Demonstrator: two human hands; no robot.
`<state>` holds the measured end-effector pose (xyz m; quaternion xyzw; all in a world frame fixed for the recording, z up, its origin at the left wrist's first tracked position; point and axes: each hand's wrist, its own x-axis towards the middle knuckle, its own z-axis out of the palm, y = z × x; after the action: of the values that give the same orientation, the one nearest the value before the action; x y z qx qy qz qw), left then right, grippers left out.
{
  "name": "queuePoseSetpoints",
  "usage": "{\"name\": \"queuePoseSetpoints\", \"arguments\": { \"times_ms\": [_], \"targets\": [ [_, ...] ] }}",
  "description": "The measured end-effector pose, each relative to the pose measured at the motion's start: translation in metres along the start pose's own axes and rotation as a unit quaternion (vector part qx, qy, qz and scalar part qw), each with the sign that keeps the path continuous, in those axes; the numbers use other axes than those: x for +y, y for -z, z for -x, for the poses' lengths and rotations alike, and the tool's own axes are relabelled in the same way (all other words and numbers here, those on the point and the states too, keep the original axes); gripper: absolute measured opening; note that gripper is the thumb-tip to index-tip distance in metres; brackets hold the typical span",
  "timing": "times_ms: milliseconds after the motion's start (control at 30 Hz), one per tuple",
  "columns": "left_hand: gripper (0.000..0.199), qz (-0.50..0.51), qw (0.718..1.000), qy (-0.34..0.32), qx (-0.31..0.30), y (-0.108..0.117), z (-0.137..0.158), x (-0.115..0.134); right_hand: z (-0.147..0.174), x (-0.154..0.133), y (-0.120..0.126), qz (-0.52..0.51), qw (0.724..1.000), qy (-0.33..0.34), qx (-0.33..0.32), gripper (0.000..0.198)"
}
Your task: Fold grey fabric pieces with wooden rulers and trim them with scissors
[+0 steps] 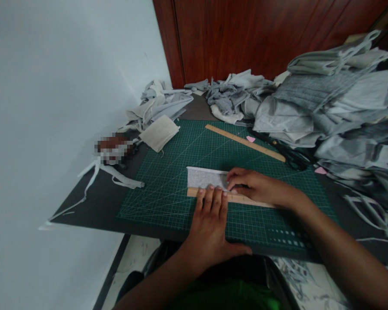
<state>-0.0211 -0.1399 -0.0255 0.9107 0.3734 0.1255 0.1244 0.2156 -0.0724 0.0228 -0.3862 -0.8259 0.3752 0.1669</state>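
My left hand [210, 226] lies flat with its fingers stretched out, the fingertips pressing on a wooden ruler [192, 192]. The ruler lies along the near edge of a light grey fabric strip [204, 177]. My right hand [248, 183] rests over the strip's right part, its fingers curled together near the ruler's edge. Whatever those fingers hold, if anything, is hidden. Strip and ruler lie on a green cutting mat [161, 193] with a printed grid.
A second wooden ruler [245, 143] lies beyond, beside black-handled scissors [291, 156] and a pink scrap [251, 139]. Piled grey fabric [326, 94] fills the right side. More cloth [161, 105] and a folded cream piece [160, 132] lie back left. A white wall [67, 86] borders the left.
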Motion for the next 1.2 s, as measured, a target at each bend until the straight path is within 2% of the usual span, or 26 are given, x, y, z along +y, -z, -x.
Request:
{"name": "queuePoseSetpoints", "arguments": {
  "times_ms": [367, 600, 1200],
  "targets": [
    [0.128, 0.004, 1.0, 0.017, -0.02, 0.004, -0.001, -0.001, 0.0, 0.014, 0.0, 0.07, 0.996, -0.004, 0.047, 0.017],
    [0.13, -0.006, 1.0, 0.012, -0.005, 0.002, 0.0, 0.0, 0.002, 0.024, 0.008, 0.065, 0.996, 0.011, 0.054, 0.017],
    [0.132, -0.008, 1.0, 0.021, -0.009, 0.001, -0.002, 0.001, 0.003, 0.014, 0.008, 0.106, 0.993, -0.02, 0.054, 0.014]
  ]
}}
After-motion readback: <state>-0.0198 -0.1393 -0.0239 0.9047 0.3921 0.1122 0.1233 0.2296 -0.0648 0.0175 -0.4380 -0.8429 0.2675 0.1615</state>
